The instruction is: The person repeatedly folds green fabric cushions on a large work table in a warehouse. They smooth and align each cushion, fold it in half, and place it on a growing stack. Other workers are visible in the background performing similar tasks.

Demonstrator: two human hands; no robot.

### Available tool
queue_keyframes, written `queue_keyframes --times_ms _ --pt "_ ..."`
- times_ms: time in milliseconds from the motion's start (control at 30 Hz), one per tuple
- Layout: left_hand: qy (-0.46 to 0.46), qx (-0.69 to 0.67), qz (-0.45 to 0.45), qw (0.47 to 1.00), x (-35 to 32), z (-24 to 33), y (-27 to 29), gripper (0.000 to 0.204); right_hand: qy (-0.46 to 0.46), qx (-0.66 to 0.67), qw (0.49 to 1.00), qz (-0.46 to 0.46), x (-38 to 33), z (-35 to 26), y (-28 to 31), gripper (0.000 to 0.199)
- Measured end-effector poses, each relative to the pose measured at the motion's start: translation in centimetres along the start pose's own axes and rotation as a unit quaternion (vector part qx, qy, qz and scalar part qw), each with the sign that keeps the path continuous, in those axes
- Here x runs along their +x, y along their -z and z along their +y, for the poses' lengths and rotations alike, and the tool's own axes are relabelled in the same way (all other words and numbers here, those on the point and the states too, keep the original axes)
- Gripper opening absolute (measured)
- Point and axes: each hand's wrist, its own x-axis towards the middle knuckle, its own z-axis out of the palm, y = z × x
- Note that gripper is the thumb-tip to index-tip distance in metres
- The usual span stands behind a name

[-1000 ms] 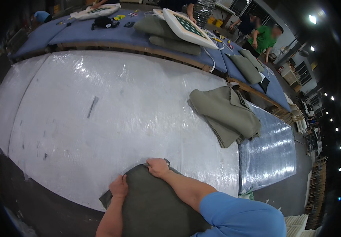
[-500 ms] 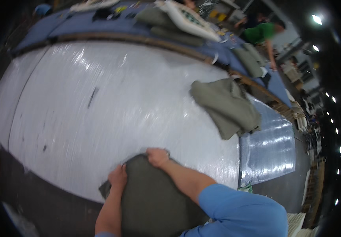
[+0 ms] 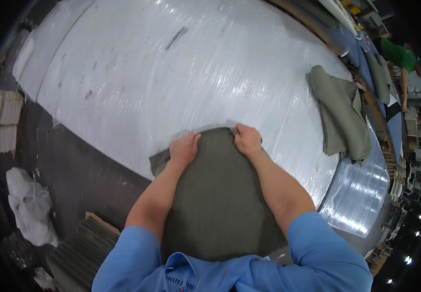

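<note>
An olive-green fabric piece (image 3: 220, 190) with a curved far edge hangs between my forearms. It looks like a cover or cushion, though I cannot tell whether it is filled. My left hand (image 3: 184, 148) is closed over its far left edge, fingers curled under. My right hand (image 3: 247, 139) pinches the far right part of that same edge. A flap of the fabric sticks out left of my left wrist. Beneath both hands lies the table's near side, wrapped in shiny plastic film (image 3: 137, 87). Further right on it rests a crumpled olive-green cloth (image 3: 342, 112).
On the left floor are a stack of pale boards (image 3: 2, 121), a white plastic bag (image 3: 30, 207) and a pile of folded olive-green pieces (image 3: 84, 253). A person in green (image 3: 398, 54) stands by a blue-covered table (image 3: 394, 131) at the far right.
My view has turned and tilted down, bringing the left floor into sight. Both hands keep hold of the fabric piece, now squarely before me, and sit slightly further apart along its edge.
</note>
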Motion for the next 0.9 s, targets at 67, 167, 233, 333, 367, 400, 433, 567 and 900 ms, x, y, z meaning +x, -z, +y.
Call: queue_keyframes --times_ms 67,167,233,333,367,400,433,567,900 --pt "-0.002 -0.006 0.009 1.000 -0.2 -0.3 -0.1 0.038 -0.005 0.005 1.000 -0.009 -0.1 -0.3 0.1 0.021" --pt "0.012 -0.019 -0.017 1.000 -0.3 -0.2 0.4 0.036 -0.017 0.026 0.999 -0.029 -0.5 -0.5 -0.1 0.020" --pt "0.028 -0.021 -0.050 0.998 -0.2 0.1 0.4 0.038 -0.032 0.022 0.998 -0.042 0.3 -0.3 0.0 0.023" --pt "0.033 -0.021 -0.064 0.997 -0.5 0.0 0.6 0.040 -0.030 0.006 0.997 -0.065 -0.4 -0.4 -0.3 0.024" --pt "0.030 -0.022 -0.059 0.998 -0.6 -0.1 0.6 0.041 -0.023 0.001 0.998 -0.062 -0.4 -0.5 -0.3 0.024" --pt "0.041 -0.021 -0.071 0.996 -0.6 -0.3 0.7 0.042 -0.013 0.002 0.998 -0.060 -0.2 -0.8 -0.1 0.024" --pt "0.036 -0.012 -0.084 0.996 -0.3 0.0 0.9 0.041 -0.010 -0.019 0.997 -0.068 -0.2 -0.7 0.2 0.026" --pt "-0.014 -0.002 -0.117 0.993 -0.8 0.9 3.3 0.031 -0.021 -0.053 0.992 -0.115 -1.1 -2.2 2.0 0.038" --pt "-0.122 -0.356 -0.488 0.787 -6.5 6.5 29.0 0.050 0.221 0.109 0.779 -0.576 -9.4 -13.2 23.8 0.068"
